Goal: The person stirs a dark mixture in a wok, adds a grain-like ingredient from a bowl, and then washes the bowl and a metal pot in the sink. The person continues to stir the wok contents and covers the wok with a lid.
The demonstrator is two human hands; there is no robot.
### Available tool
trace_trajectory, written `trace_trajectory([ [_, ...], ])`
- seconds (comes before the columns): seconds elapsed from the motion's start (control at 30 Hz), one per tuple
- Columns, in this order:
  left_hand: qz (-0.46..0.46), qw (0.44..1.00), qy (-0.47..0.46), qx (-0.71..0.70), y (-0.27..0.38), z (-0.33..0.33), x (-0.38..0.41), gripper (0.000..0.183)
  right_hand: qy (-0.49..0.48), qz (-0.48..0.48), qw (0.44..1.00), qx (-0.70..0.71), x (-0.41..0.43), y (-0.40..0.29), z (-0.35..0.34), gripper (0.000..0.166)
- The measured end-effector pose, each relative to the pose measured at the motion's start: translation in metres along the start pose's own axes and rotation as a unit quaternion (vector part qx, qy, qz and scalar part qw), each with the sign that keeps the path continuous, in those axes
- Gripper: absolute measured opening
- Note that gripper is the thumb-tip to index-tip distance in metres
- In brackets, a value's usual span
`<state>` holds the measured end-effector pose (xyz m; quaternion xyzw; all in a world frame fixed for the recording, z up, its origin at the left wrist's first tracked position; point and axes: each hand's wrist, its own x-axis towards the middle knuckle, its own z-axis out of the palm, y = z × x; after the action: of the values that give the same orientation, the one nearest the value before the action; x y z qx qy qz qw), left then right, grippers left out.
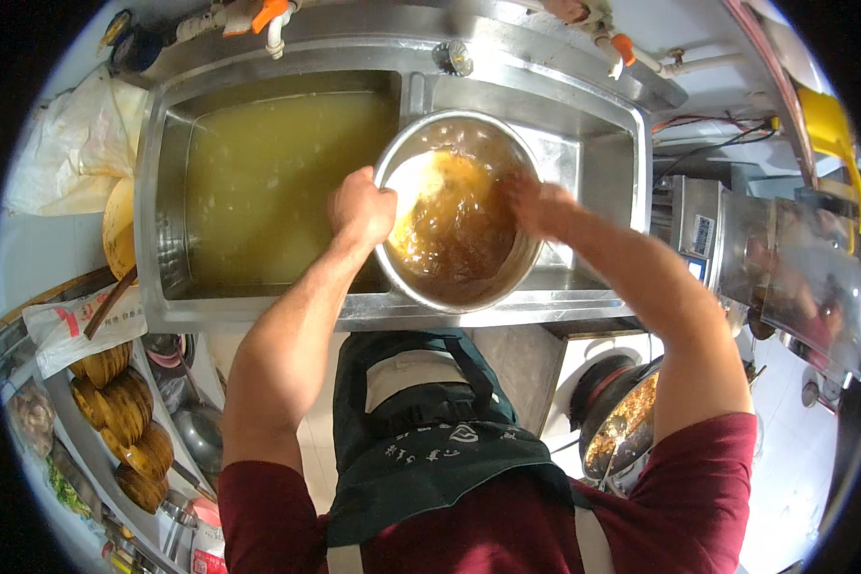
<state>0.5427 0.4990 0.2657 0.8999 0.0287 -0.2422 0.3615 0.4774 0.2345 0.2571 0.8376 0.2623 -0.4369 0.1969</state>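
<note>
A round stainless steel pot [394, 278] rests over the divider of a double-basin steel sink [146, 237], partly over the right basin. Brownish, shiny liquid [453, 215] swirls inside it. My left hand [362, 209] grips the pot's rim on the left side, thumb over the edge. My right hand [542, 208] reaches over the right rim into the pot and is blurred. Its fingers lie against the inner wall, partly lost in the blur, so I cannot tell whether they hold anything. Cloudy yellow-green water [273, 179] fills much of the left basin.
Taps with orange handles [269, 14] [623, 50] jut from the wall behind the sink. A sink strainer [460, 59] sits on the back ledge. At lower right is a wok [620, 423] with food. Yellow-brown ridged pieces [118, 402] fill a tray at left.
</note>
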Motion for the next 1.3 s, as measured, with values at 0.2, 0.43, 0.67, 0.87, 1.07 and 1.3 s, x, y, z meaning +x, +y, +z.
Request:
trace_trajectory([
  [0.2,-0.022,0.996,0.027,-0.086,0.009,0.014,-0.005,0.017,0.035,-0.028,0.865,0.499,-0.006,-0.082,0.023,0.041],
  [0.43,-0.011,0.996,0.049,-0.080,0.018,0.017,-0.013,0.017,0.192,0.007,0.627,0.755,0.000,-0.138,-0.058,0.045],
  [0.67,-0.036,0.993,0.007,-0.111,0.014,0.015,-0.003,0.016,0.028,-0.044,0.867,0.495,-0.002,-0.118,0.009,0.046],
  [0.87,0.016,0.997,-0.024,-0.065,0.005,0.015,-0.002,0.019,-0.070,-0.011,0.991,0.116,-0.027,-0.022,0.035,0.047],
  [1.07,0.018,0.996,-0.086,-0.034,0.012,0.008,0.004,0.019,0.235,-0.148,0.930,-0.241,0.032,0.074,0.007,0.052],
  [1.3,-0.014,0.986,0.013,-0.166,-0.009,0.018,0.011,0.016,0.161,-0.081,0.979,0.092,-0.011,0.035,0.056,0.055],
])
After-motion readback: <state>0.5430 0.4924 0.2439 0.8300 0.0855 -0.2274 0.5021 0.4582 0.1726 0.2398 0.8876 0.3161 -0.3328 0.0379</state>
